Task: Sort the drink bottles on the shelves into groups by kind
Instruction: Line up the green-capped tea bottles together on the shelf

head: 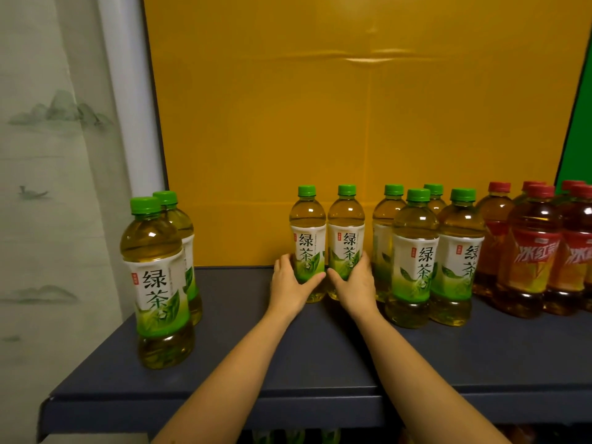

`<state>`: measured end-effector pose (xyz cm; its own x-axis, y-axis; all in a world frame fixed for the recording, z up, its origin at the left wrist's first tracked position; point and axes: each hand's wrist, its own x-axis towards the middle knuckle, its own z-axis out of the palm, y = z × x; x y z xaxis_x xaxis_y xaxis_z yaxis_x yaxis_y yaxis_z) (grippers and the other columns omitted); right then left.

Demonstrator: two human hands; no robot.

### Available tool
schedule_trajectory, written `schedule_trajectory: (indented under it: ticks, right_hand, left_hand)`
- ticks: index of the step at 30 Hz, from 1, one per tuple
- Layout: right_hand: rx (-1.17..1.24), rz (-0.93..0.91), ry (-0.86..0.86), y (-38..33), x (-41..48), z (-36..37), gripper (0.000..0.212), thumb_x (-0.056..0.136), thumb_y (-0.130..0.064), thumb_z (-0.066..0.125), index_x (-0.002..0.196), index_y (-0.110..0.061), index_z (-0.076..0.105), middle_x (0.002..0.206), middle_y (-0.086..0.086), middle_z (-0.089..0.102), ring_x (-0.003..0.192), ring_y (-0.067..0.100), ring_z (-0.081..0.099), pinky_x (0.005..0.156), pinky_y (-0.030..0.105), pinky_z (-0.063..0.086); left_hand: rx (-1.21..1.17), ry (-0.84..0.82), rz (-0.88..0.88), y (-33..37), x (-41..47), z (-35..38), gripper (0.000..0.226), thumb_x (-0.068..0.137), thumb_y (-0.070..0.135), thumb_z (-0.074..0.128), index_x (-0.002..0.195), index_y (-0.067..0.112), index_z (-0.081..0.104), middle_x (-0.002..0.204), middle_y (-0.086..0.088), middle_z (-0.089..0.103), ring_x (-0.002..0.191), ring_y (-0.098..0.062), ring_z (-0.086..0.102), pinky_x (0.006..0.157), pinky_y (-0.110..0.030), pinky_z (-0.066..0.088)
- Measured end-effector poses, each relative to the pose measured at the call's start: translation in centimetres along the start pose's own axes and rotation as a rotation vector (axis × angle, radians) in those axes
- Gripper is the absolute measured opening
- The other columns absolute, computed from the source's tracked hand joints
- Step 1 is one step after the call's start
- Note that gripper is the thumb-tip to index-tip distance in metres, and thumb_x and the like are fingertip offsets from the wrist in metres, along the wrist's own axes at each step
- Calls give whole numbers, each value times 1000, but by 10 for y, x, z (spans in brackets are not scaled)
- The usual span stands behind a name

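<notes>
Centre frame, on the dark grey shelf point(320, 357): left hand point(288, 283) grasped one green-capped clear plastic tea bottle point(307, 241), right hand point(357, 283) its neighbour point(346, 238). Four like bottles point(416, 261) crowded immediately right; red-capped bottles point(531, 251) beyond.

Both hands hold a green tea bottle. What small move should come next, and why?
Probably slide both right: the left hand grips the left middle bottle, the right hand the right middle bottle, and a small gap separates them from the four green tea bottles beside the red tea bottles.
</notes>
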<state>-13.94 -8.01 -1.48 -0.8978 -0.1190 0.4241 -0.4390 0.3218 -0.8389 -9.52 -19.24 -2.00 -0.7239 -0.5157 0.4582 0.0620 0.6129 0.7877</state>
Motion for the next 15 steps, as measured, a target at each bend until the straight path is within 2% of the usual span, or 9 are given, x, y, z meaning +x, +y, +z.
schedule_trajectory:
  ticks: [2,4,6,8,10,12,15]
  right_hand:
    - [-16,-4,-19,-2,-4,-2,76,80,-14,68,140,-5,24,142,15,37,134,29,34,108,40,32]
    - [-41,-24,-69,-6,-13,-6,84,81,-14,66,145,-2,12,151,16,22,141,28,21,114,38,24]
    - [-71,-62,-126,-12,-28,-9,89,85,-13,62,147,-2,-1,157,14,-1,146,24,2,117,31,8]
    - [-82,-151,-131,-20,-48,-8,83,89,-12,57,147,-4,-1,157,11,-9,145,20,-5,113,23,1]
    - [-21,-256,-139,-33,-67,-1,68,90,-9,54,145,-4,15,155,10,11,143,17,12,113,20,9]
    - [97,-306,-234,-53,-83,14,51,91,-10,53,138,-8,34,142,9,37,130,14,36,105,17,26]
    - [254,-332,-442,-85,-108,45,48,88,-26,56,132,-13,41,129,6,48,113,11,48,94,19,39]
  left_hand:
    - [68,-29,4,6,-10,-9,82,77,36,71,139,4,27,141,-10,32,130,-23,36,102,-29,34]
    - [92,-23,38,12,-23,-25,79,80,32,68,140,5,25,143,-8,29,131,-21,35,101,-26,33]
    - [49,24,131,16,-41,-47,60,81,25,68,131,9,40,134,-5,41,119,-15,45,94,-22,38]
    - [-43,83,205,16,-63,-75,34,81,12,67,112,17,53,119,-3,52,99,-8,54,81,-18,45]
    - [-163,135,213,15,-88,-105,28,82,-3,58,93,22,55,104,-1,60,82,-2,58,70,-13,47]
    - [-273,158,166,11,-109,-137,31,84,-12,48,84,17,58,89,0,64,69,0,60,65,-11,48]
    - [-359,264,123,-7,-125,-175,33,85,-15,40,76,11,58,70,2,67,58,0,58,62,-9,48]
